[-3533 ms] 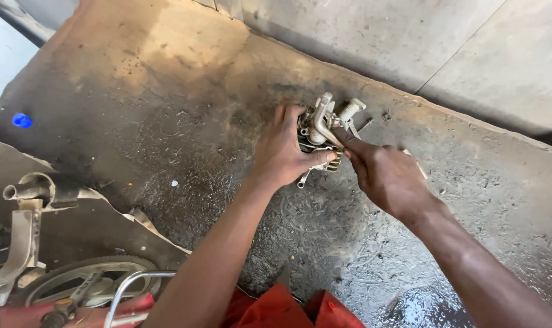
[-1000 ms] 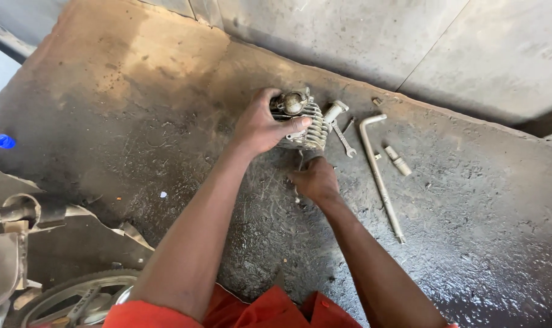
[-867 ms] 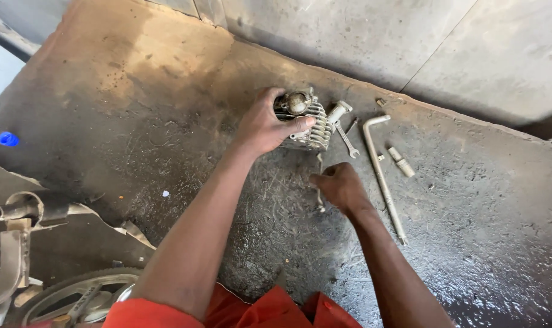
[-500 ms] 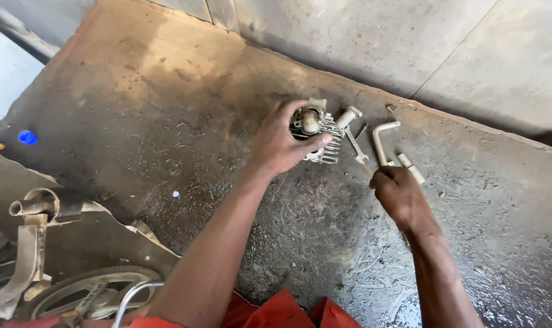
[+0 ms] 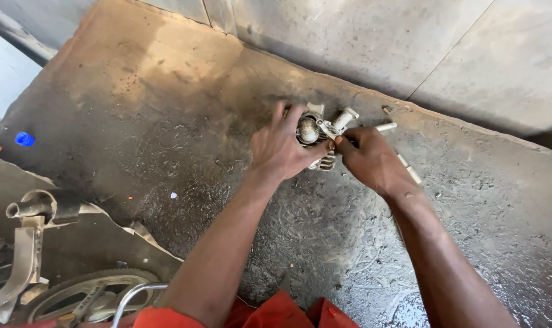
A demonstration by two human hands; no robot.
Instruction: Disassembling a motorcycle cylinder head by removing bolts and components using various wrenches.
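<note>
Left hand: the left hand [image 5: 280, 147] is curled round the left side of a small grey metal engine part with thin fins [image 5: 317, 135]. Its fingers [image 5: 291, 115] bend over the top and its thumb lies across the front, so it has hold of the part.
Right hand: the right hand [image 5: 371, 159] is just beside the part on its right. Its fingertips [image 5: 341, 143] are pinched close together at the part. What they pinch is too small to tell.
Engine part: it sits on the dirty dark grey concrete floor [image 5: 166, 133], between the two hands and near the pale concrete wall [image 5: 373, 42]. A short round stub sticks up from its top right.
Long tool: a thin silver metal bar [image 5: 386, 127] lies on the floor just behind the right hand. Most of it is hidden by the hand.
Small bits: a small silver metal piece [image 5: 409, 170] lies on the floor by the right wrist.
Far left: a little blue cap [image 5: 24, 139] lies on the floor, well away from the hands.
Bottom left: a grey wheel with spokes [image 5: 84, 297] and a pale metal frame with a pipe end [image 5: 27, 243] lie near the person's left arm.
Clothes: red cloth [image 5: 270, 313] shows at the bottom edge.
</note>
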